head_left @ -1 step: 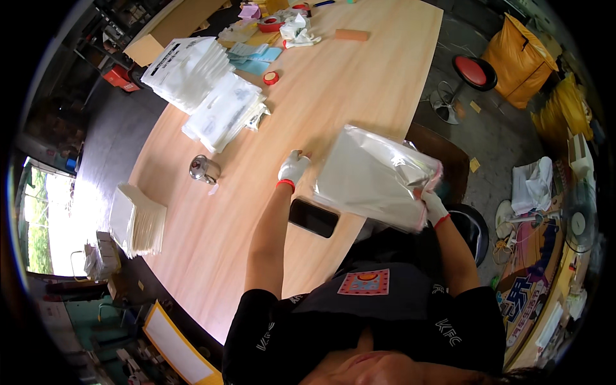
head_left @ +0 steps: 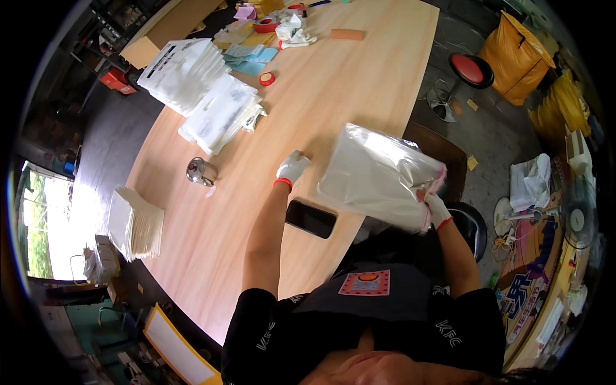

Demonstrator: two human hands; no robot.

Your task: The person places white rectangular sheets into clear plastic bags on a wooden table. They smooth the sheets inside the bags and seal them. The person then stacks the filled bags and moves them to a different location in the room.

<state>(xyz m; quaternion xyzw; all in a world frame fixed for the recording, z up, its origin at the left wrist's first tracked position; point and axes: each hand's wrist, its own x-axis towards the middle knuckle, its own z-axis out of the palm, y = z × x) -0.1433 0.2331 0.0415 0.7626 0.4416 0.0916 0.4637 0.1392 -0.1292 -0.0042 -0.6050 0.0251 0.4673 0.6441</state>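
A clear plastic bag [head_left: 366, 170], broad and shiny, hangs tilted over the table's right edge. My right hand [head_left: 437, 208], in a white glove with a red cuff, grips its crumpled, pink-edged right end. Left of the bag, apart from it, my left hand [head_left: 292, 168] is low over the table. It wears the same kind of glove; its fingers are curled in, with nothing visible in them. A dark phone [head_left: 310, 219] lies flat just below my left wrist.
On the wooden table [head_left: 244, 192] are a metal canister [head_left: 202, 171], stacked white printed bags [head_left: 183, 74], a fanned stack of pale sheets [head_left: 138, 224], a red tape roll [head_left: 267, 79] and an orange block [head_left: 348, 34]. A red-topped stool [head_left: 470, 68] stands on the floor, right.
The bag has shifted slightly, its left part swinging a little to the right. Both hands keep nearly the same place, and the right still grips the bag.
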